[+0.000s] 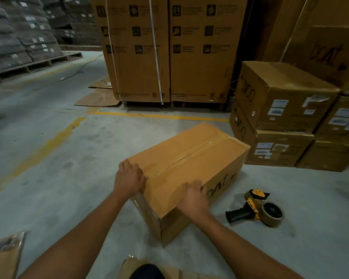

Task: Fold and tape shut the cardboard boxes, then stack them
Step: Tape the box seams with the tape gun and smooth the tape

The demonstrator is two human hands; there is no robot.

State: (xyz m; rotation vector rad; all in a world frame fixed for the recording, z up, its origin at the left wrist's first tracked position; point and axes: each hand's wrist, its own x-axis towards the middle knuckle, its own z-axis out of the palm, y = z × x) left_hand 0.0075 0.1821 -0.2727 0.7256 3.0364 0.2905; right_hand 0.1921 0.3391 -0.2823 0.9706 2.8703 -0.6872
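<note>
Cardboard box (206,164), top seam taped, sits on the floor (69,150) at centre frame. Left hand (129,178) and right hand (193,196) press open-palmed on its near end; tape dispenser (254,208) lies lower right.

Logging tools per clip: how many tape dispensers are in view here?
1. The tape dispenser lies on the floor, to the right of the taped box and the right hand, untouched. Others may be hidden from view.
</note>
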